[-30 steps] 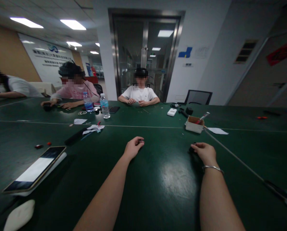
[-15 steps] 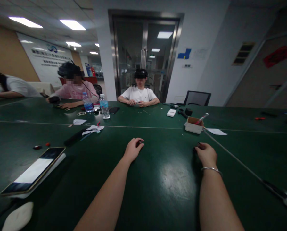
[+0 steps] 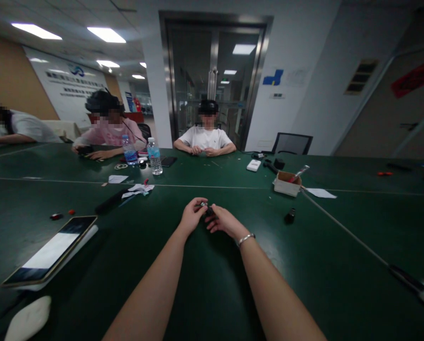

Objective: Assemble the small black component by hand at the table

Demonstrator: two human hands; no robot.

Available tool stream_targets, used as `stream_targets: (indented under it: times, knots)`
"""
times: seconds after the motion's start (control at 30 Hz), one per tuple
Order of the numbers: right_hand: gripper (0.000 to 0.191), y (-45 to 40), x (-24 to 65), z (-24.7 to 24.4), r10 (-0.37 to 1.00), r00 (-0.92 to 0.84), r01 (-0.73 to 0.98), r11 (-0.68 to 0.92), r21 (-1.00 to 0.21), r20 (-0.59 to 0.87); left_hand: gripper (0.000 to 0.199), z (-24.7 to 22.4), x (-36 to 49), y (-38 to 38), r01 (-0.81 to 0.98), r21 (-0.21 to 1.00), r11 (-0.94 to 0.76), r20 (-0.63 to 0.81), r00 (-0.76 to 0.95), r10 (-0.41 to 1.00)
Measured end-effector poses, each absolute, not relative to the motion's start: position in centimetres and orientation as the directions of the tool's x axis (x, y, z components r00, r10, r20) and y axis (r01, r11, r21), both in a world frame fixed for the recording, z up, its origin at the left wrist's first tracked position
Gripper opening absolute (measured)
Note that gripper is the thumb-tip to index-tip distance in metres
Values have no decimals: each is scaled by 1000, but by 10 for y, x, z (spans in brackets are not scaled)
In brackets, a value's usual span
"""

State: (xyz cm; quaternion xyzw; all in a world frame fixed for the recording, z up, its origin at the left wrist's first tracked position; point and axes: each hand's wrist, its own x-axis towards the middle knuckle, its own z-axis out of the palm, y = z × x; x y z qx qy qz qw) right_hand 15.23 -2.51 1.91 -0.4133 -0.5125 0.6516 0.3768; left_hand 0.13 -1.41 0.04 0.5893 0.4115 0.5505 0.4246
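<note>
My left hand (image 3: 190,219) is closed round a small dark object (image 3: 209,211) with a silvery part at its top; its kind is too small to make out. My right hand (image 3: 228,223) meets it from the right, thumb and forefinger pinched at the object's right side, the lower fingers loosely curled. Both hands are just above the green table (image 3: 212,293), and a metal bangle circles the right wrist. Off to the right, a small black bottle-like piece (image 3: 290,216) stands by itself on the tabletop.
On the left lie a phone (image 3: 54,248) on a white stand and a white mouse-like object (image 3: 29,318). A small box (image 3: 286,184) and a cable are at the right. Beyond are water bottles (image 3: 154,157), crumpled paper (image 3: 138,190) and several seated people.
My right hand has let go of the small black piece, which stays on the table at right, and has moved left to meet my left hand at the small dark object.
</note>
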Motion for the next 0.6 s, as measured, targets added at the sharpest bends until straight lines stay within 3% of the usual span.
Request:
stream_targets:
  times: [0.13, 0.33, 0.6]
  knots:
    - [32, -24, 143, -3, 945, -325, -255, -137, -957, -49, 29, 2, 0, -13, -22, 963, -268, 268, 57, 962]
    - [41, -16, 158, -4, 993, -67, -197, 79, -977, 94, 32, -5, 4, -9, -69, 974, -217, 224, 114, 968]
    - [35, -21, 163, -5, 985, -69, -170, 147, -974, 161, 22, -8, 5, -10, 14, 986, -164, 163, 49, 985]
